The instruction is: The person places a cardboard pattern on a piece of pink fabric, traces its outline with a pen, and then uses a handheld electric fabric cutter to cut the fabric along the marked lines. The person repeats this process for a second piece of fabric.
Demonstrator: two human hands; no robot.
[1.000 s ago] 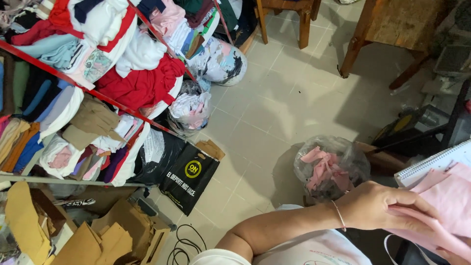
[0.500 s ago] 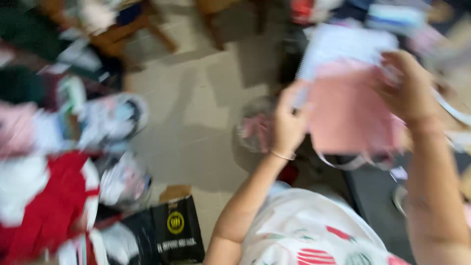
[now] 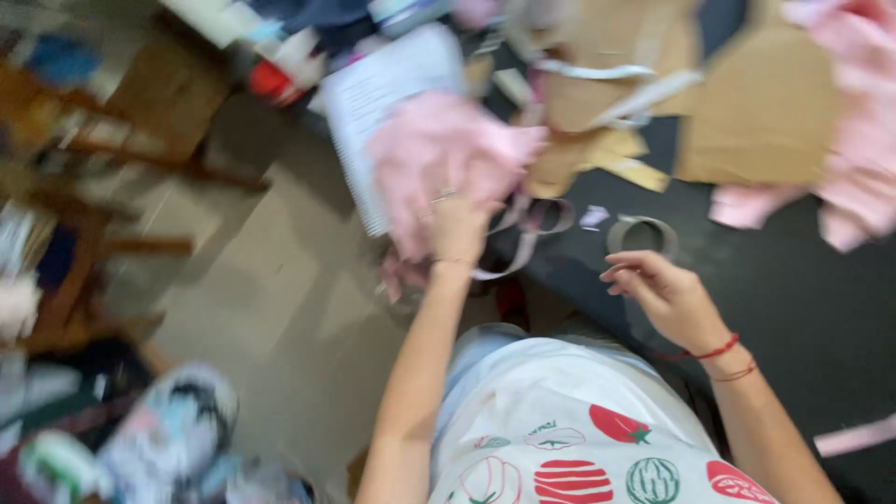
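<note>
Pink fabric piece (image 3: 448, 154), bunched limp in my left hand (image 3: 455, 229) with fingers clamped on it at twelve o'clock over the black table (image 3: 840, 308), looks light and floppy, best pinched at an edge, while my right hand (image 3: 665, 297) hovers, fingers loosely apart.

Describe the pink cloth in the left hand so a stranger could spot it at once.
Start at the black table; near its left edge lies a white spiral notebook. The pink cloth is bunched over it, gripped by the left hand. Unlike the other pink fabric at far right, it is being held.
</note>
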